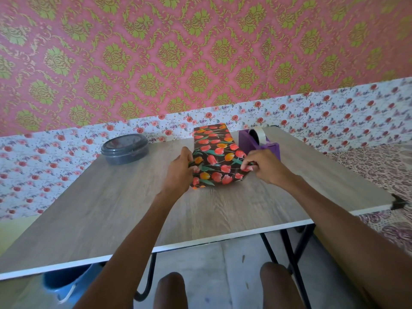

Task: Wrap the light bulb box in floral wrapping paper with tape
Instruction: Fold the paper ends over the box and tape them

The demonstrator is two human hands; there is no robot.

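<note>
Here, both hands [180, 169] [264, 166] pinch glossy, curved tulip-print paper [217, 157].

Table top [111, 197], centre of frame: pale wood-grain surface, smooth, mostly matt with a faint sheen; edge band white.
Table legs [296, 248], lower right: black metal tube.
Wrapping paper [217, 157], centre: thin printed paper, smooth, slightly glossy.
Tape dispenser [247, 139], right of centre: purple plastic, smooth, matt. The tape roll [259, 133] on it is pale and shiny.
Round container [124, 150], left of centre: grey plastic with a glossy lid.
Upper wall covering [178, 52]: patterned paper, matt.
Right edge: patterned cloth [367, 166], matt.
</note>
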